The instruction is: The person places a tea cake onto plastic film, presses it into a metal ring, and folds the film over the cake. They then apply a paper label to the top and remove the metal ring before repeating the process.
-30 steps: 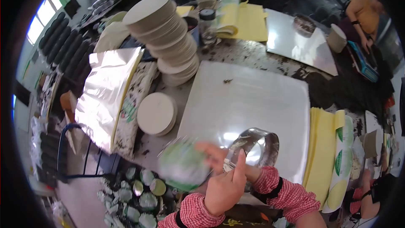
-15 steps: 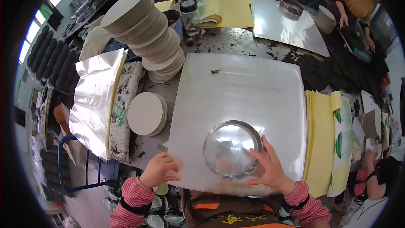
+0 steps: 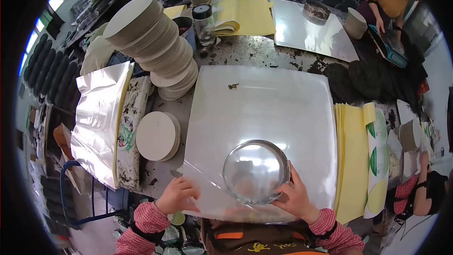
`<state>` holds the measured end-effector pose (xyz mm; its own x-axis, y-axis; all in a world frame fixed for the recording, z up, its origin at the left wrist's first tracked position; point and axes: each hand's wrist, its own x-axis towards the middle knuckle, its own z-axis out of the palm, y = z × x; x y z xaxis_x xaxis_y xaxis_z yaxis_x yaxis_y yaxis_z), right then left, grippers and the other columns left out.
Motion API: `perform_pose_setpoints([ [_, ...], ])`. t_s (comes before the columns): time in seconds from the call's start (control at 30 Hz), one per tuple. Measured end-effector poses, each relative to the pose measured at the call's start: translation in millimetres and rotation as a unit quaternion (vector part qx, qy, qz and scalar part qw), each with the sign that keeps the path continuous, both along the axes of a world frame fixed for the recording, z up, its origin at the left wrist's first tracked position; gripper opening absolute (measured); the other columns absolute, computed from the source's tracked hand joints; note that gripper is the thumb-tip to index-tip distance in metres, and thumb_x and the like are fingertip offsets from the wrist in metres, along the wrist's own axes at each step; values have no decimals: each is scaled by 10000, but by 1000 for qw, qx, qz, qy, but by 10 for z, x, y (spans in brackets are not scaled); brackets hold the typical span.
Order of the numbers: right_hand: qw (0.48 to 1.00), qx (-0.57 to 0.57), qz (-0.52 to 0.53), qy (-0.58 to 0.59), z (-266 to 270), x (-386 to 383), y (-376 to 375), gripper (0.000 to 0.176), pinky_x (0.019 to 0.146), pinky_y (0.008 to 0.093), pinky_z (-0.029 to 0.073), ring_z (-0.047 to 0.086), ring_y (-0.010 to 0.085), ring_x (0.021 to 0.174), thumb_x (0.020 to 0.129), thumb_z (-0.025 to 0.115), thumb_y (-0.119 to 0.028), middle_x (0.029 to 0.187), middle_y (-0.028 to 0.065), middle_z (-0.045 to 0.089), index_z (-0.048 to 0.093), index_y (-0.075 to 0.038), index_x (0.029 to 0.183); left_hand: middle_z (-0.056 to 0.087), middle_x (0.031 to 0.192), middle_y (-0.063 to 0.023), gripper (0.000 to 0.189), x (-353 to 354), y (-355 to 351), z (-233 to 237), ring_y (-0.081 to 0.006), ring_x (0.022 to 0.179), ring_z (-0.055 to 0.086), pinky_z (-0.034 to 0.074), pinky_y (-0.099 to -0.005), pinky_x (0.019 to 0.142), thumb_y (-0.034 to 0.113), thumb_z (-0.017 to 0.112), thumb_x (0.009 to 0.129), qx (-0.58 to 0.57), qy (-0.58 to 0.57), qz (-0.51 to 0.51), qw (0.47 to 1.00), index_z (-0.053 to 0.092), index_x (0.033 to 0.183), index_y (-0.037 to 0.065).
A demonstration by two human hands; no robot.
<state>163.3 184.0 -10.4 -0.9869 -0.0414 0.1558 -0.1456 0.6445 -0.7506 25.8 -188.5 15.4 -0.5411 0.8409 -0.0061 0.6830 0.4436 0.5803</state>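
A round metal ring (image 3: pixel 226 190) with a shiny rim lies on a large pale, glossy sheet (image 3: pixel 255 113) in front of me. My right hand (image 3: pixel 296 197) grips the ring's right side, thumb and fingers at the rim. At the sheet's near left corner, my left hand (image 3: pixel 178 196) has its fingers curled and slightly blurred. Beside it a clear plastic film (image 3: pixel 207 175) shows a diagonal fold running toward the ring; the left fingers appear closed on its corner. A small dark scrap (image 3: pixel 233 86) sits on the sheet's far part.
Left stand a leaning stack of grey discs (image 3: pixel 146 42), a shorter disc stack (image 3: pixel 155 136) and silvery film sheets (image 3: pixel 99 123). Yellow sheets (image 3: pixel 349 160) lie right. Behind are a lidded clear jar (image 3: pixel 204 28) and another metal sheet (image 3: pixel 302 30). A person (image 3: pixel 384 0) works at far right.
My right hand has closed on the ring's rim, where it was spread beside it before. A diagonal fold has appeared in the film by my left hand. The view has shifted slightly.
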Motion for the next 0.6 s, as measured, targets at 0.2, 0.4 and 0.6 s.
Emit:
perform_pose_setpoints([
  [0.2, 995, -3, 72, 74, 364, 264, -29, 442, 1014, 472, 464, 555, 484, 1211, 721, 853, -270, 1508, 352, 310, 672, -77, 1075, 619, 854, -29, 172, -35, 11, -49, -253, 884, 605, 463, -379, 776, 190, 791, 752, 12, -24, -20, 999, 654, 804, 100],
  [0.4, 948, -81, 276, -136, 217, 5, -725, 636, 1157, 443, 325, 432, 469, 1340, 885, 670, -288, 1497, 306, 368, 472, 53, 1385, 607, 840, -66, 86, -95, 272, 649, -283, 741, 567, 458, -407, 651, 89, 720, 734, 94, 96, 110, 985, 653, 787, 90],
  [0.6, 992, 58, -108, -21, -50, -559, -30, 553, 954, 451, 512, 579, 408, 1092, 820, 757, -296, 1438, 274, 435, 586, -68, 1294, 599, 791, 4, 151, 196, 199, 90, -202, 768, 612, 490, -354, 693, 169, 758, 692, -44, 140, -33, 989, 665, 808, 147],
])
